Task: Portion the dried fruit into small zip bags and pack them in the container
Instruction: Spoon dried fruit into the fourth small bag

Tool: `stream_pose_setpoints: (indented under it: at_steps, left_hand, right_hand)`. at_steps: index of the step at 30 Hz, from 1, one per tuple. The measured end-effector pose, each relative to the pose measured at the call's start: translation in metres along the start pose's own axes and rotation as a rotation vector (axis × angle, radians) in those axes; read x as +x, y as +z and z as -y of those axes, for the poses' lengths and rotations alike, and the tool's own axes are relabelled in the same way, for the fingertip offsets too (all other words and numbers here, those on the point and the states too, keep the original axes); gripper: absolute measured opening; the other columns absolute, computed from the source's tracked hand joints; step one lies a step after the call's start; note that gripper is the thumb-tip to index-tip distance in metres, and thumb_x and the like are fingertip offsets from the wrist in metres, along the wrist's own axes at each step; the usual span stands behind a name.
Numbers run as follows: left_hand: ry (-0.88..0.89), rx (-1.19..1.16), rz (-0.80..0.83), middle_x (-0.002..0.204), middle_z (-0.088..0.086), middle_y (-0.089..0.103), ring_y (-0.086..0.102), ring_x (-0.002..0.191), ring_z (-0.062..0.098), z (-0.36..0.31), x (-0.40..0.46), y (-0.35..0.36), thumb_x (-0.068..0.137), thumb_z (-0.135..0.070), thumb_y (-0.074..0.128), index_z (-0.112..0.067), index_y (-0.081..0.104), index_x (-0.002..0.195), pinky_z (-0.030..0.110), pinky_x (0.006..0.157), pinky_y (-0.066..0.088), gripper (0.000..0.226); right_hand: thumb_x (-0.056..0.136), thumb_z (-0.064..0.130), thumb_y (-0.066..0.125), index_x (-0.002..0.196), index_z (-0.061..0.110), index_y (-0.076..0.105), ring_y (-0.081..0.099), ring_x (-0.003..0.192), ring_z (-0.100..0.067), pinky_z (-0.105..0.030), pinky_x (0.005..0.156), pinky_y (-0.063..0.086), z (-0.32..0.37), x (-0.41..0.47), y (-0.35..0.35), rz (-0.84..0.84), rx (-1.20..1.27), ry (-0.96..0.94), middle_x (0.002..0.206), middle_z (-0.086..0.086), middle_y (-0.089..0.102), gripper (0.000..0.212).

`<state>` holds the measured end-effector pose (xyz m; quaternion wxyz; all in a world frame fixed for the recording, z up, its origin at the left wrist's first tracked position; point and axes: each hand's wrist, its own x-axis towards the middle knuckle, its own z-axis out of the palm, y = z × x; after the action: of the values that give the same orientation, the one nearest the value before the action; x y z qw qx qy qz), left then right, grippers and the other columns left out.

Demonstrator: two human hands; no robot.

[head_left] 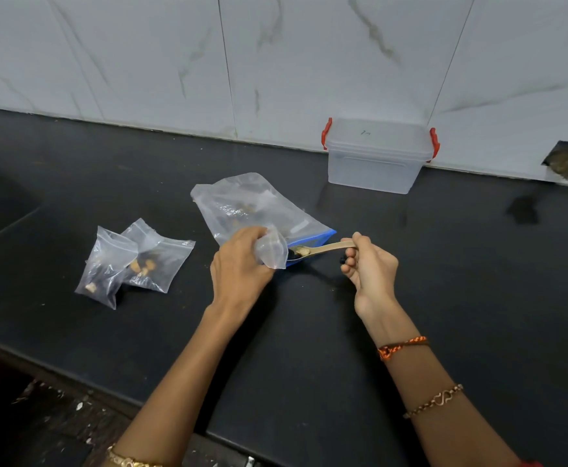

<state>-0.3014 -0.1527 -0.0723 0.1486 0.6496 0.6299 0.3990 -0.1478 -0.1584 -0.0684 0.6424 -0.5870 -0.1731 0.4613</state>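
A large clear zip bag [242, 203] with a blue seal lies on the black counter and holds a little dried fruit. My left hand [238, 264] grips a small empty zip bag [270, 247] at its front edge. My right hand [370, 264] pinches the handle of a wooden spoon [323, 248]; its bowl carries a few pieces of dried fruit [301, 252] right at the small bag's mouth. Two filled small zip bags [134, 261] lie overlapping to the left. The clear container [375, 156] with red latches stands lidded against the wall.
The black counter [444, 298] runs to a front edge near me, with a dark recess at far left. A white marble-tiled wall rises behind. A broken hole in the wall [564, 160] shows at right.
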Motion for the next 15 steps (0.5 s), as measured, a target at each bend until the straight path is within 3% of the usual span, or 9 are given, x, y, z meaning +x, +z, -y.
stream_pose_setpoints:
  at_steps: [5, 7, 11, 15]
  left_hand:
    - [-0.055, -0.105, -0.088, 0.093, 0.004, 0.071, 0.063, 0.090, 0.030, 0.010, 0.004, 0.000, 0.069, -0.034, 0.064, -0.020, 0.067, 0.105, 0.037, 0.078, 0.050, 0.039]
    - [-0.076, -0.141, -0.093, 0.087, 0.003, 0.071, 0.064, 0.084, 0.028, 0.014, 0.004, 0.001, 0.065, -0.039, 0.058, -0.021, 0.068, 0.101, 0.039, 0.076, 0.051, 0.040]
    - [-0.090, -0.162, -0.084, 0.083, 0.002, 0.070, 0.064, 0.080, 0.027, 0.021, 0.004, 0.003, 0.073, -0.032, 0.067, -0.022, 0.068, 0.097, 0.039, 0.073, 0.052, 0.025]
    - [-0.090, -0.154, -0.062, 0.082, 0.001, 0.070, 0.064, 0.079, 0.025, 0.023, 0.002, 0.006, 0.073, -0.034, 0.068, -0.023, 0.068, 0.096, 0.039, 0.073, 0.052, 0.025]
  right_hand:
    - [0.093, 0.017, 0.052, 0.077, 0.007, 0.068, 0.040, 0.048, -0.007, -0.017, 0.046, 0.038, -0.001, 0.003, -0.001, -0.026, -0.028, -0.018, 0.058, 0.001, 0.046, 0.024]
    - [0.093, 0.017, 0.052, 0.081, 0.004, 0.069, 0.039, 0.047, -0.007, -0.018, 0.046, 0.036, -0.002, 0.003, -0.002, -0.032, -0.033, -0.017, 0.058, 0.001, 0.045, 0.024]
    - [0.093, 0.016, 0.052, 0.072, 0.008, 0.066, 0.037, 0.047, -0.007, -0.018, 0.045, 0.034, 0.000, 0.004, -0.002, -0.039, -0.024, -0.019, 0.058, 0.001, 0.043, 0.027]
    - [0.094, 0.017, 0.051, 0.070, 0.009, 0.064, 0.036, 0.050, -0.006, -0.017, 0.044, 0.032, 0.007, 0.007, -0.008, -0.071, -0.014, -0.032, 0.059, 0.001, 0.042, 0.029]
